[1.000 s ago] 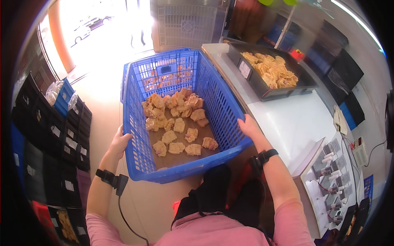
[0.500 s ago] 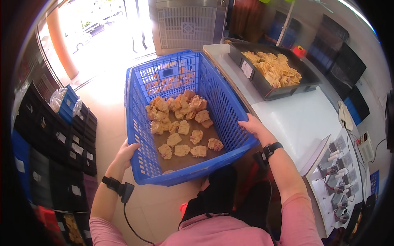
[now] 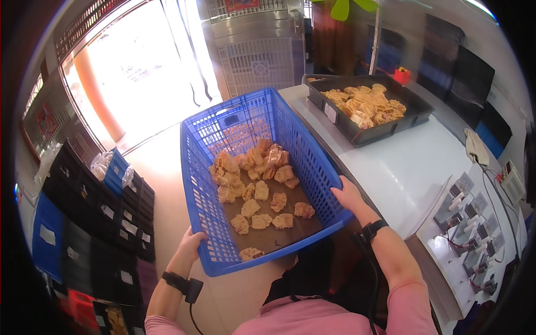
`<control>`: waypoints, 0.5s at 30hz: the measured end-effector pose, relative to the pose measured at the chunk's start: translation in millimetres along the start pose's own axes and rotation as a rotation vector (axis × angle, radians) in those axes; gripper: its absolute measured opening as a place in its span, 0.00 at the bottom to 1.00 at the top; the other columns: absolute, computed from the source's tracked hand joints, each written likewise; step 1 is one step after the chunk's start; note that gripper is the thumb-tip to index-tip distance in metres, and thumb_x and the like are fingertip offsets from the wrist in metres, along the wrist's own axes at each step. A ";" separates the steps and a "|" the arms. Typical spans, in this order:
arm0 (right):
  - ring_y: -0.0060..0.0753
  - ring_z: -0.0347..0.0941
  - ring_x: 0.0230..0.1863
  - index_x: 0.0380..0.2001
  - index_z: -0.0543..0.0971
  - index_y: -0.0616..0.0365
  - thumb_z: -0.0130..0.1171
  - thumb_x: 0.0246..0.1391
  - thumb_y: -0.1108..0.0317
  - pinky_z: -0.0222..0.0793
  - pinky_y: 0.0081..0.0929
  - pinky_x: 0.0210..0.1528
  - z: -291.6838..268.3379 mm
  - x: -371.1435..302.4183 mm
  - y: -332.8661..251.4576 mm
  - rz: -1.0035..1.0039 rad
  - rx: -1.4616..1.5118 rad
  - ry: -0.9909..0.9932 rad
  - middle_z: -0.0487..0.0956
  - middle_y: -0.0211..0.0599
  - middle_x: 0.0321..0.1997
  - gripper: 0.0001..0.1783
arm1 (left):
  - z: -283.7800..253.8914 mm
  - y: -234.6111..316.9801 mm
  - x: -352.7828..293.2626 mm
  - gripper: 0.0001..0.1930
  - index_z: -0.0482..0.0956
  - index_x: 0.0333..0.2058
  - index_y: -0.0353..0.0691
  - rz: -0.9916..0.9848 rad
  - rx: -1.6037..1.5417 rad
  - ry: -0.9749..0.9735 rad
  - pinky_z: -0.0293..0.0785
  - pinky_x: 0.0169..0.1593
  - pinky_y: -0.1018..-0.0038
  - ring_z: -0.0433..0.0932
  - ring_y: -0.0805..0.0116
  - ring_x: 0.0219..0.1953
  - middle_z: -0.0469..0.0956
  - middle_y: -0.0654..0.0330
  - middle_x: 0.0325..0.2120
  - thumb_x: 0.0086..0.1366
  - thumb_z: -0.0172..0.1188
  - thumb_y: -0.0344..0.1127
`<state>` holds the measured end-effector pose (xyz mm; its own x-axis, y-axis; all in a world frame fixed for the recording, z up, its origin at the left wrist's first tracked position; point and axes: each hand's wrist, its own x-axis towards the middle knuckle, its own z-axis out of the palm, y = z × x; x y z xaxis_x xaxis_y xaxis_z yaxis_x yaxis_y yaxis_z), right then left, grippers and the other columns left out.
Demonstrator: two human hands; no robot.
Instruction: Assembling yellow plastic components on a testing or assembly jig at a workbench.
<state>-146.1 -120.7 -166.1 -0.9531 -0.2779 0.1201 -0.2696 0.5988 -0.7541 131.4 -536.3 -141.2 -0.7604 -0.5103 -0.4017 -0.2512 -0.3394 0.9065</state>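
A large blue plastic basket (image 3: 329, 192) with slotted walls is held up in front of me, its near end tilted toward my body. My left hand (image 3: 192, 244) grips its left rim near the front corner. On the right side, my right hand (image 3: 349, 195) is closed on the opposite rim; the fingers inside are partly hidden. Several tan, moulded pieces (image 3: 261, 221) lie on the brown bottom. Most of them are heaped at the far end, and a few are scattered nearer to me.
At my right stands a white-topped table (image 3: 385, 173) bearing a black tray (image 3: 360, 135) heaped with similar tan pieces. A board of small mounted devices (image 3: 463, 245) sits nearer. Stacked dark crates (image 3: 95, 223) line the left. A bright doorway (image 3: 139, 72) opens ahead, beside a metal door (image 3: 254, 56).
The basket has shifted slightly right and lower in view, both hands still on its rims. My view has tilted upward, showing more of the doorway. A loose piece now shows at the basket's near end.
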 end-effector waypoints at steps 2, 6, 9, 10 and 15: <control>0.44 0.80 0.38 0.53 0.75 0.59 0.62 0.55 0.64 0.73 0.37 0.43 -7.5 -19.6 0.2 0.009 0.031 0.014 0.82 0.48 0.38 0.22 | -2.5 -3.2 -16.5 0.29 0.68 0.57 0.37 -0.006 0.051 -0.037 0.79 0.44 0.67 0.78 0.63 0.40 0.74 0.56 0.41 0.54 0.51 0.13; 0.53 0.79 0.46 0.54 0.75 0.56 0.61 0.56 0.64 0.73 0.41 0.49 -23.1 -74.2 -13.0 -0.001 0.140 0.091 0.82 0.52 0.44 0.22 | -2.8 -15.6 -65.9 0.33 0.65 0.60 0.37 -0.018 -0.058 -0.024 0.77 0.50 0.66 0.76 0.61 0.47 0.74 0.54 0.45 0.53 0.51 0.13; 0.36 0.80 0.43 0.55 0.75 0.60 0.61 0.57 0.69 0.72 0.30 0.47 -33.5 -110.2 -10.4 -0.022 0.251 0.154 0.82 0.45 0.42 0.22 | -3.5 -34.7 -98.2 0.35 0.64 0.61 0.38 -0.003 -0.114 -0.019 0.73 0.55 0.65 0.73 0.59 0.52 0.73 0.54 0.48 0.52 0.51 0.12; 0.36 0.80 0.43 0.55 0.75 0.60 0.61 0.57 0.69 0.72 0.30 0.47 -33.5 -123.9 -7.2 -0.016 0.249 0.131 0.82 0.45 0.42 0.22 | -4.3 -42.0 -110.8 0.35 0.63 0.62 0.38 0.020 -0.084 0.009 0.71 0.56 0.65 0.73 0.60 0.52 0.72 0.55 0.48 0.52 0.51 0.12; 0.23 0.75 0.43 0.54 0.75 0.63 0.59 0.60 0.74 0.70 0.22 0.49 -36.3 -164.0 -4.9 -0.007 0.448 0.176 0.81 0.35 0.44 0.19 | -8.0 -59.4 -153.1 0.35 0.62 0.63 0.38 0.088 -0.008 0.076 0.69 0.56 0.69 0.71 0.64 0.50 0.70 0.58 0.46 0.53 0.50 0.14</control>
<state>6.5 -50.8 -158.7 -0.9707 -0.1266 0.2041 -0.2268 0.2038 -0.9524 267.6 -444.3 -134.5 -0.7319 -0.5965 -0.3295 -0.1803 -0.2968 0.9378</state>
